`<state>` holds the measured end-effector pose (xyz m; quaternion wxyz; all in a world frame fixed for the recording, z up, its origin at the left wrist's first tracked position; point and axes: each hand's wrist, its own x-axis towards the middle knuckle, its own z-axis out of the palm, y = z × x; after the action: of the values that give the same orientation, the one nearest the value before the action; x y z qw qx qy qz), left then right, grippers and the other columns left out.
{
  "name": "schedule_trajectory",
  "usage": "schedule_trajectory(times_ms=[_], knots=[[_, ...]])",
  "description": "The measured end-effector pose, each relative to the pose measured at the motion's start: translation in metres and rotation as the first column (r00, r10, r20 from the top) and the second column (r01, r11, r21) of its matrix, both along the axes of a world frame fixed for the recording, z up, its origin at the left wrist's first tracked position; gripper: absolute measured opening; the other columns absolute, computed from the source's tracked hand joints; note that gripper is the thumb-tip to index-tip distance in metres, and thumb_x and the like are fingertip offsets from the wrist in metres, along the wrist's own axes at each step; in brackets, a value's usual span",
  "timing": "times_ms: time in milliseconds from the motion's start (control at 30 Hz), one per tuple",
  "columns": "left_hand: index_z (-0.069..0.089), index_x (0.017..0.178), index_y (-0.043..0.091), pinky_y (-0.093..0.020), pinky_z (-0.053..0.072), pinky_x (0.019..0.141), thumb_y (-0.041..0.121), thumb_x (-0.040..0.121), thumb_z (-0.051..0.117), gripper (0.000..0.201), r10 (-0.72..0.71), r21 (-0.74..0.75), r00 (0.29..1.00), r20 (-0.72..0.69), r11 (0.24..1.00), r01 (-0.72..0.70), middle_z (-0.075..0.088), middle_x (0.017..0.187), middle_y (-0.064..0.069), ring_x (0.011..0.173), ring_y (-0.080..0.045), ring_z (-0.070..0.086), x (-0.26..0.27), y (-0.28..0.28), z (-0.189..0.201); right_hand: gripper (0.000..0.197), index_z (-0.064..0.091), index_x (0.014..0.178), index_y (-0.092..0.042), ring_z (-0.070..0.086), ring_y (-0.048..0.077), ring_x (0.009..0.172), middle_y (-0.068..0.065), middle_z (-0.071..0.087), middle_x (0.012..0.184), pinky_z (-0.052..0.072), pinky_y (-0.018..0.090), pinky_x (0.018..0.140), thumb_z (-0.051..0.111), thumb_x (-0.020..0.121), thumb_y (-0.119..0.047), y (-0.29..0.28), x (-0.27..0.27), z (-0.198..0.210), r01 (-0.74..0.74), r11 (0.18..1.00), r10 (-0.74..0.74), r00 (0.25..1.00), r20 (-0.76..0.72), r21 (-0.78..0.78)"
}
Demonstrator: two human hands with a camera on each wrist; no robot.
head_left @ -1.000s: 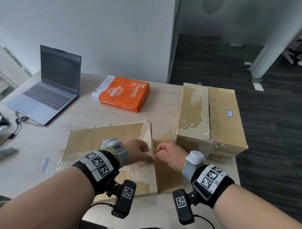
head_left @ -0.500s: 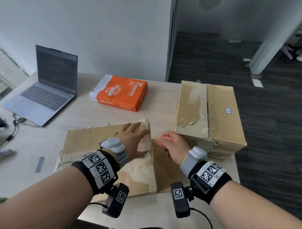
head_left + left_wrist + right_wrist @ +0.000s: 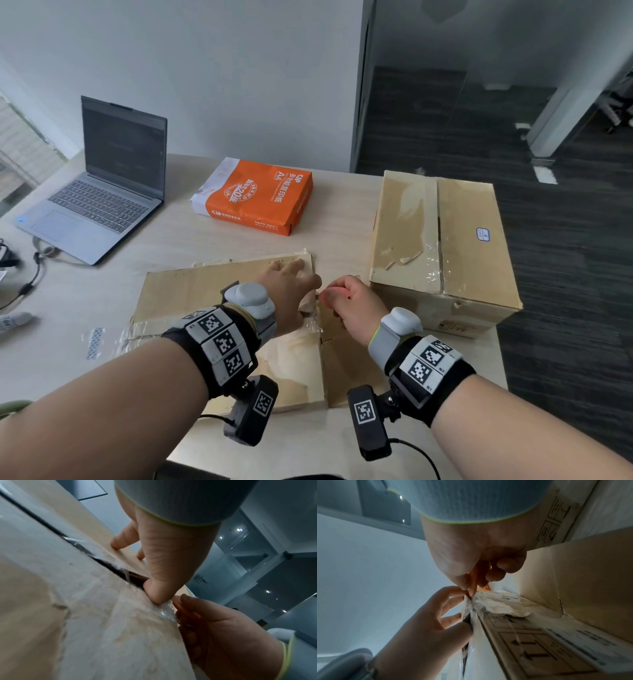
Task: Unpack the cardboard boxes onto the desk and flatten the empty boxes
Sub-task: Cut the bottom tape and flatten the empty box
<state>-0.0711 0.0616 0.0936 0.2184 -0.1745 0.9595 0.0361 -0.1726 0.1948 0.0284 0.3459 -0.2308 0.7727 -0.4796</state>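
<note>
A flattened cardboard box (image 3: 205, 294) lies on the desk before me, its right flap (image 3: 352, 373) joined by torn clear tape (image 3: 164, 611). My left hand (image 3: 291, 287) presses flat on the box with straight fingers, its thumb (image 3: 157, 592) at the taped seam. My right hand (image 3: 349, 305) is curled just right of it, pinching a slim orange tool (image 3: 473, 580) whose tip meets the tape (image 3: 476, 605). A closed, taped cardboard box (image 3: 462, 240) stands at the right.
An orange ream of A4 paper (image 3: 260, 195) lies behind the flattened box. An open laptop (image 3: 102, 192) sits at the far left with cables (image 3: 30, 284) beside it. The desk's right edge runs just past the closed box, above dark floor (image 3: 565, 274).
My left hand has uncurled from a fist and now lies flat, reaching further across the cardboard. My right hand has stayed at the seam with the orange tool.
</note>
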Motion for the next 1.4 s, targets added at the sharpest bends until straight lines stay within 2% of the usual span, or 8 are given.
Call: schedule_trajectory(times_ms=[467, 667, 800, 900, 1033, 1167, 1233, 1400], knots=[[0.041, 0.141, 0.043, -0.039, 0.046, 0.1, 0.033, 0.087, 0.063, 0.059, 0.013, -0.01, 0.999, -0.052, 1.0, -0.013, 0.028, 0.159, -0.001, 0.138, -0.036, 0.035, 0.003, 0.006, -0.003, 0.008, 0.063, 0.093, -0.019, 0.051, 0.011, 0.063, -0.019, 0.059, 0.06, 0.039, 0.027, 0.059, 0.06, 0.093, -0.026, 0.005, 0.009, 0.011, -0.092, 0.995, 0.093, 0.995, -0.023, 0.048], [0.039, 0.147, 0.044, -0.038, 0.042, 0.105, 0.032, 0.092, 0.059, 0.06, -0.008, 0.001, 0.998, -0.055, 1.0, 0.008, 0.029, 0.16, 0.003, 0.142, -0.038, 0.032, 0.005, 0.006, -0.003, 0.006, 0.064, 0.08, -0.017, 0.046, 0.015, 0.06, -0.002, 0.055, 0.064, 0.037, 0.03, 0.06, 0.064, 0.085, -0.019, 0.016, 0.006, 0.013, -0.097, 0.992, 0.1, 0.995, -0.029, 0.082], [0.031, 0.154, 0.043, -0.033, 0.029, 0.117, 0.034, 0.097, 0.057, 0.064, 0.006, 0.063, 0.99, -0.141, 0.998, 0.003, 0.023, 0.167, 0.01, 0.153, -0.028, 0.023, 0.015, 0.001, -0.001, 0.009, 0.064, 0.079, -0.017, 0.055, 0.024, 0.065, 0.002, 0.068, 0.068, 0.041, 0.032, 0.065, 0.066, 0.078, -0.026, 0.019, 0.003, 0.016, 0.01, 0.999, -0.01, 1.0, -0.013, 0.032], [0.036, 0.154, 0.038, -0.025, 0.033, 0.111, 0.038, 0.096, 0.063, 0.064, 0.065, 0.159, 0.963, -0.263, 0.987, -0.023, 0.038, 0.16, 0.014, 0.145, -0.014, 0.038, 0.031, -0.008, 0.0, 0.007, 0.064, 0.087, -0.013, 0.05, 0.011, 0.061, -0.016, 0.061, 0.057, 0.042, 0.029, 0.064, 0.068, 0.086, -0.019, 0.018, 0.006, 0.02, 0.094, 0.995, -0.094, 0.996, 0.003, -0.025], [0.051, 0.145, 0.035, -0.023, 0.041, 0.095, 0.037, 0.087, 0.075, 0.064, 0.264, 0.301, 0.911, -0.317, 0.939, -0.168, 0.051, 0.149, 0.012, 0.127, -0.013, 0.055, 0.065, -0.038, -0.004, 0.006, 0.063, 0.089, -0.016, 0.057, 0.015, 0.058, 0.0, 0.069, 0.069, 0.046, 0.025, 0.055, 0.068, 0.092, -0.019, 0.007, 0.024, 0.039, 0.038, 0.989, -0.04, 0.999, -0.016, -0.141], [0.044, 0.143, 0.049, -0.04, 0.033, 0.118, 0.057, 0.069, 0.068, 0.078, 0.338, 0.257, 0.906, -0.255, 0.927, -0.273, 0.035, 0.161, 0.012, 0.15, -0.018, 0.031, 0.104, -0.072, -0.015, 0.016, 0.063, 0.108, -0.03, 0.066, 0.01, 0.065, -0.001, 0.076, 0.091, 0.048, 0.025, 0.058, 0.068, 0.094, -0.023, -0.013, 0.044, 0.046, -0.101, 0.991, 0.102, 0.995, 0.001, -0.084], [0.038, 0.147, 0.052, -0.049, 0.027, 0.121, 0.055, 0.07, 0.069, 0.083, 0.399, 0.206, 0.894, -0.205, 0.91, -0.359, 0.021, 0.164, 0.019, 0.155, -0.015, 0.015, 0.131, -0.093, -0.016, 0.007, 0.067, 0.102, -0.029, 0.069, 0.007, 0.072, -0.005, 0.076, 0.091, 0.053, 0.03, 0.067, 0.066, 0.095, -0.032, -0.029, 0.059, 0.046, -0.198, 0.98, 0.197, 0.979, -0.059, -0.018], [0.027, 0.153, 0.051, -0.049, 0.027, 0.121, 0.055, 0.058, 0.06, 0.101, 0.419, 0.211, 0.901, -0.113, 0.896, -0.39, 0.005, 0.169, 0.017, 0.157, -0.018, 0.006, 0.183, -0.142, -0.014, 0.034, 0.053, 0.09, -0.032, 0.067, 0.021, 0.092, -0.008, 0.072, 0.097, 0.053, 0.044, 0.086, 0.043, 0.092, -0.064, -0.063, 0.103, 0.046, -0.382, 0.905, 0.416, 0.886, -0.202, 0.186]])
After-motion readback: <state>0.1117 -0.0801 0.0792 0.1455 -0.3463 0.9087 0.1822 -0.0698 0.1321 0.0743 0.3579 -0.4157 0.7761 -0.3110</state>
